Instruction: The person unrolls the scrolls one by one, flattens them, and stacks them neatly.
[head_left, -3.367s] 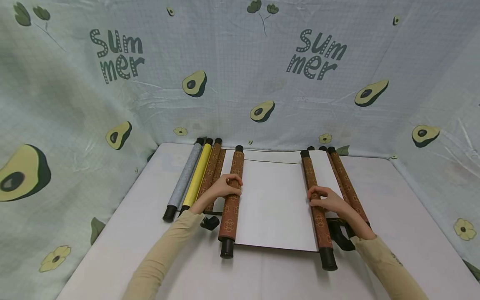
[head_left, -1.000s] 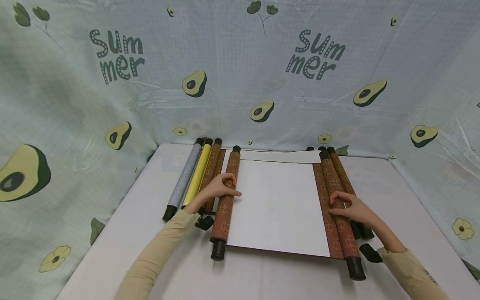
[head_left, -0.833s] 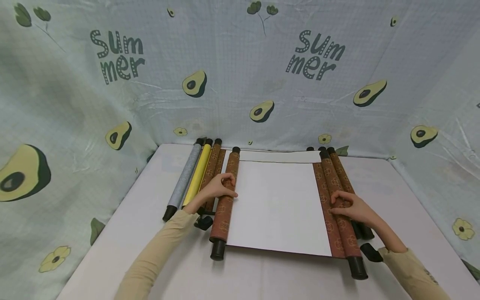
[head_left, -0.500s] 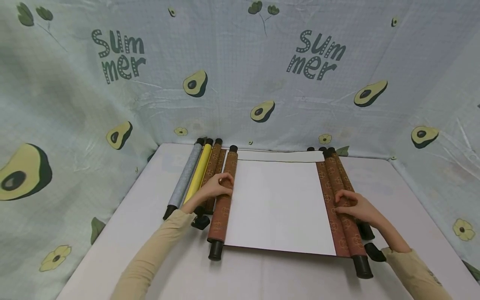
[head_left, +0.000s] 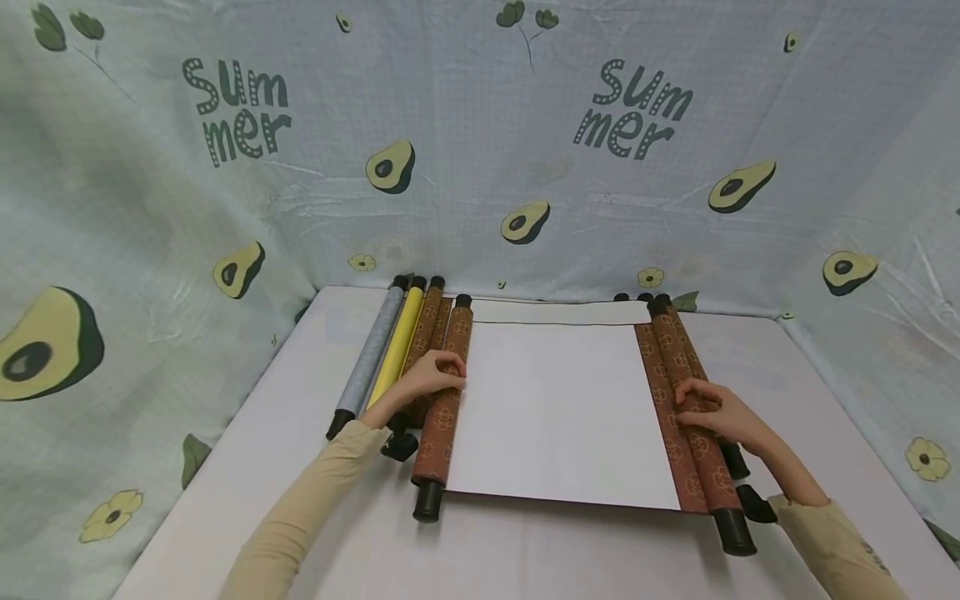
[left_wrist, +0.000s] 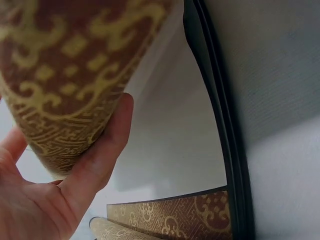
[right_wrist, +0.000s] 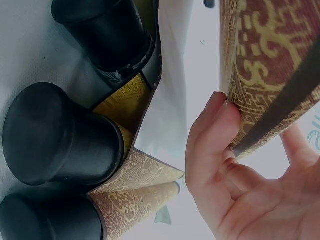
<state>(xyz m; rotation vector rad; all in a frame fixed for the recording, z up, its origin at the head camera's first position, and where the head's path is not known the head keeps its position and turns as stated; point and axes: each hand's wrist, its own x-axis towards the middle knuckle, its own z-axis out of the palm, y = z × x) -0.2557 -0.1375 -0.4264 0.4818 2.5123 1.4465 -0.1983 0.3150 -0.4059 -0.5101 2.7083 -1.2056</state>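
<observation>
A hanging scroll lies partly unrolled, its white sheet (head_left: 558, 408) spread between two brown patterned rolls with black end knobs. My left hand (head_left: 429, 377) grips the left roll (head_left: 437, 437), thumb and fingers curled about its middle; in the left wrist view the fingers (left_wrist: 100, 150) wrap the gold-patterned surface. On the other side, my right hand (head_left: 722, 410) holds the right roll (head_left: 711, 471) the same way, seen close in the right wrist view as a patterned roll (right_wrist: 265, 65). A brown border strip (head_left: 670, 417) shows flat beside the right roll.
Left of the scroll lie a grey roll (head_left: 369, 358), a yellow roll (head_left: 399, 342) and further brown rolls (head_left: 427, 321). Beside the right roll are more rolls with black end knobs (right_wrist: 65, 135). A printed cloth wall (head_left: 450, 225) rises behind the white table (head_left: 247, 500).
The right hand has moved its roll to the right, uncovering more white sheet and the brown strip. The left hand has shifted its roll a little to the left.
</observation>
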